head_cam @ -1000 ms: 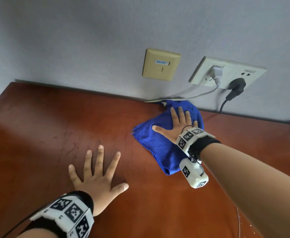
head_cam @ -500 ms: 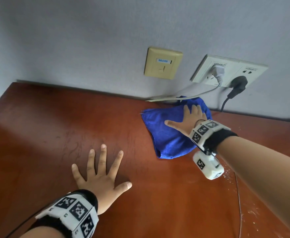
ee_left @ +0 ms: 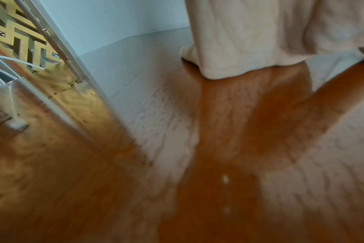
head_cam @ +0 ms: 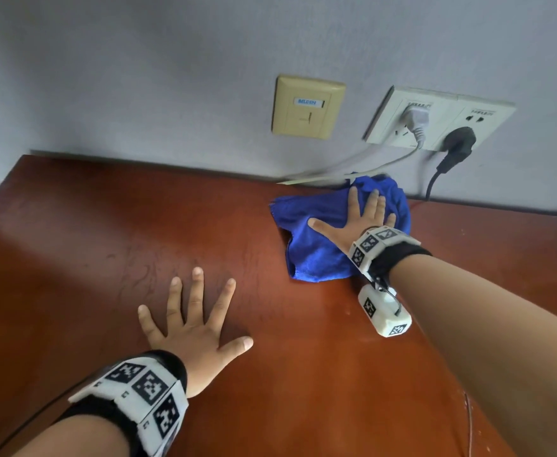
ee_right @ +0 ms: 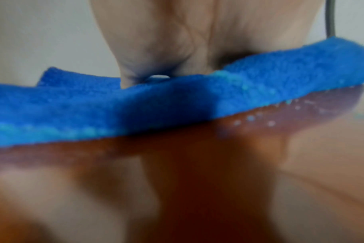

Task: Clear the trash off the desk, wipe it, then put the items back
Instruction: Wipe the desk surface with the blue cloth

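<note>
while left hand (head_cam: 191, 331) splays flat, right hand (head_cam: 361, 219) flattens blue cloth (head_cam: 316, 255).

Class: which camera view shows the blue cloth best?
The head view: the whole blue cloth lies on the desk under the right hand. The right wrist view shows a blurred edge; the left wrist view shows none.

Rumpled blue cloth (head_cam: 316, 255) lies flat on brown desk (head_cam: 105, 232), against wall.
</note>
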The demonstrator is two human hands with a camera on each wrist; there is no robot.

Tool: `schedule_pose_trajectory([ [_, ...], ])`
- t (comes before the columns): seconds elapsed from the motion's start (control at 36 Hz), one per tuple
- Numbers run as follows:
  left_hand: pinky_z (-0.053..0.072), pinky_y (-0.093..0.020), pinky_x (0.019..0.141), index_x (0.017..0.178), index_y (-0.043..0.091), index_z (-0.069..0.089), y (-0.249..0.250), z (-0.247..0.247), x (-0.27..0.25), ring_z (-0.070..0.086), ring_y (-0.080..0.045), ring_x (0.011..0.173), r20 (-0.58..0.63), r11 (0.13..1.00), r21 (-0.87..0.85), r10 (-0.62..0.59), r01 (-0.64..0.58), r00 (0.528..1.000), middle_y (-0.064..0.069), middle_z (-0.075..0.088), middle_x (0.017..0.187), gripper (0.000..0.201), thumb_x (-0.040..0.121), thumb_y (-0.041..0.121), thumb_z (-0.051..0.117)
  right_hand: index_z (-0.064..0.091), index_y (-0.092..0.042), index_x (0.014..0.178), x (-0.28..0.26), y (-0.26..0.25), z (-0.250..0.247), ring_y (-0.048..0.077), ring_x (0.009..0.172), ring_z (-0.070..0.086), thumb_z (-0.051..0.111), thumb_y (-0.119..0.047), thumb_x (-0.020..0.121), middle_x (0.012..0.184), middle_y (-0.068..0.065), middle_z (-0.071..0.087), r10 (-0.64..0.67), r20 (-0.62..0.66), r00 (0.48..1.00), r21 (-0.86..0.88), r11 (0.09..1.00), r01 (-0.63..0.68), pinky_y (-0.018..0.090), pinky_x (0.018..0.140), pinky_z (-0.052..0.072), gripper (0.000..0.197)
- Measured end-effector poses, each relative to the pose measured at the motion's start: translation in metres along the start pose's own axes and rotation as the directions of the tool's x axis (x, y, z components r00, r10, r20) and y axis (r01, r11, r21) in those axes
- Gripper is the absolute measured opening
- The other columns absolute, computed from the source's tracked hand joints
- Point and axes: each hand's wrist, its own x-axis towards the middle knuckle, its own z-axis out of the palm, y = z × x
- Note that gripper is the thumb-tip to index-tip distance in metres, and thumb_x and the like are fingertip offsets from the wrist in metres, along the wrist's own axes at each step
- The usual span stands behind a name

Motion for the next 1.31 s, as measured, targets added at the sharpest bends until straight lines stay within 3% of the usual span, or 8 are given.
schedule_pose_trajectory([
  [0.17, -0.014, -0.067, 0.105, 0.126, 0.046, -0.044, 0.000, -0.001, 0.000, -0.042, -0.031, 0.133, -0.003, 1.000, -0.011, 0.007, -0.007, 1.000, -0.002, -0.058, 0.135, 0.079, 0.084, 0.077, 0.016, -0.018, -0.027, 0.148, -0.014, -0.003, -0.002, 0.029, 0.145, -0.016, 0.025, -0.094, 0.059, 0.155, 0.016, -0.021, 0.107, 0.077, 0.991, 0.037, 0.993, -0.110, 0.052, 0.115, -0.007, 0.120],
  [0.36, -0.014, -0.067, 0.105, 0.122, 0.047, -0.044, 0.000, -0.002, -0.002, -0.042, -0.031, 0.134, -0.009, 1.000, -0.025, 0.018, -0.019, 1.000, -0.002, -0.055, 0.138, 0.078, 0.085, 0.077, 0.018, -0.019, -0.028, 0.148, -0.043, 0.003, -0.010, 0.031, 0.144, -0.016, 0.028, -0.095, 0.060, 0.155, 0.015, -0.022, 0.152, 0.174, 0.973, -0.012, 0.988, -0.152, 0.052, 0.114, -0.005, 0.120],
  [0.56, -0.013, -0.068, 0.105, 0.133, 0.045, -0.039, -0.002, -0.002, -0.002, -0.042, -0.031, 0.134, -0.029, 0.999, -0.038, 0.037, -0.038, 0.999, -0.002, -0.054, 0.139, 0.081, 0.085, 0.076, 0.018, -0.020, -0.029, 0.147, -0.072, 0.011, -0.003, 0.031, 0.144, -0.018, 0.028, -0.095, 0.058, 0.155, 0.014, -0.024, 0.174, 0.201, 0.964, -0.022, 0.985, -0.174, 0.054, 0.114, -0.005, 0.120],
  [0.86, -0.009, -0.067, 0.108, 0.138, 0.047, -0.031, -0.002, 0.004, -0.005, -0.036, -0.030, 0.138, -0.130, 0.999, -0.035, 0.035, -0.040, 0.991, 0.000, -0.047, 0.145, 0.081, 0.084, 0.078, 0.021, -0.020, -0.030, 0.147, -0.137, 0.025, 0.015, 0.031, 0.144, -0.019, 0.025, -0.095, 0.059, 0.154, 0.015, -0.026, 0.180, 0.196, 0.964, 0.001, 0.983, -0.184, 0.054, 0.113, -0.007, 0.118],
  [1.03, -0.004, -0.070, 0.108, 0.142, 0.045, -0.026, -0.001, 0.011, -0.021, -0.026, -0.028, 0.143, -0.265, 1.000, 0.001, -0.005, 0.006, 0.964, 0.000, -0.035, 0.153, 0.075, 0.088, 0.074, 0.017, -0.022, -0.031, 0.146, -0.170, 0.038, 0.028, 0.028, 0.143, -0.022, 0.026, -0.095, 0.058, 0.153, 0.014, -0.029, 0.167, 0.196, 0.966, 0.015, 0.985, -0.173, 0.054, 0.113, -0.009, 0.119],
  [1.11, -0.005, -0.069, 0.109, 0.144, 0.043, -0.024, 0.009, 0.024, -0.044, -0.025, -0.028, 0.143, -0.317, 0.998, -0.062, -0.005, -0.016, 0.948, 0.001, -0.033, 0.154, 0.072, 0.091, 0.070, 0.018, -0.024, -0.031, 0.145, -0.185, 0.044, 0.034, 0.029, 0.143, -0.023, 0.025, -0.095, 0.057, 0.153, 0.014, -0.030, 0.153, 0.195, 0.969, 0.023, 0.987, -0.161, 0.055, 0.113, -0.008, 0.120],
  [1.31, -0.005, -0.067, 0.109, 0.144, 0.044, -0.022, 0.037, 0.095, -0.097, -0.024, -0.026, 0.144, -0.267, 0.993, -0.099, 0.041, -0.070, 0.963, 0.001, -0.032, 0.154, 0.070, 0.092, 0.066, 0.020, -0.026, -0.032, 0.144, -0.236, 0.063, 0.051, 0.028, 0.142, -0.025, 0.024, -0.096, 0.057, 0.152, 0.012, -0.032, 0.118, 0.211, 0.970, 0.006, 0.992, -0.122, 0.053, 0.114, -0.009, 0.120],
])
